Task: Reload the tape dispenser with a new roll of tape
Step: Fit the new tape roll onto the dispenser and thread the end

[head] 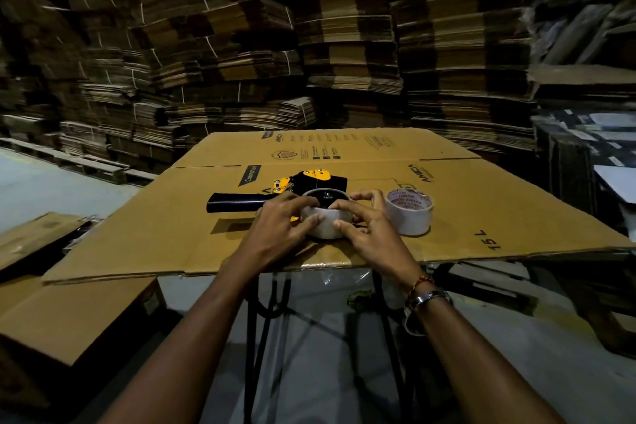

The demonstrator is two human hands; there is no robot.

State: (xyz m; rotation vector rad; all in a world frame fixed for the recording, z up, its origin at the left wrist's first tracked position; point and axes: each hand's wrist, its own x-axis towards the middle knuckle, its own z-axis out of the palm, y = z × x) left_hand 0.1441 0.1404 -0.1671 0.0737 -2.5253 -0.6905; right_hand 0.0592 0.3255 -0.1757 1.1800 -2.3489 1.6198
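Stacked bundles of flattened brown cardboard point(344, 27) wall in the far side from about 9 to 3 o'clock, and a flattened tan carton sheet point(481, 189) covers the bench as the working surface.

At the centre of the sheet lies the black-and-yellow handheld tape dispenser point(309, 181) on its side, its black handle pointing toward 9 o'clock. A white tape roll point(325, 222) sits over the dispenser's hub at the near end. The left hand point(275, 227) is half curled around the roll's 9 o'clock side, and the right hand point(368, 227) cups its 3 o'clock side, fingers on rim and outer wall. Whether this roll is fully seated I cannot tell. A second white tape roll with red print on its core point(409, 213) stands flat just beside the right hand at 3 o'clock, untouched.

Risks, as I judge them: pressing unevenly could cock the roll on the hub so it binds; the dispenser could slide on the smooth card, since neither hand pins the handle; the right knuckles could knock the spare roll. The toothed cutter probably sits near the yellow end at 12 o'clock, a hazard to straying fingertips.

Open sheet lies wide at 12 and 9 o'clock. Its near edge at 6 o'clock overhangs the frame just behind the hands, so a dropped roll would fall to the floor.
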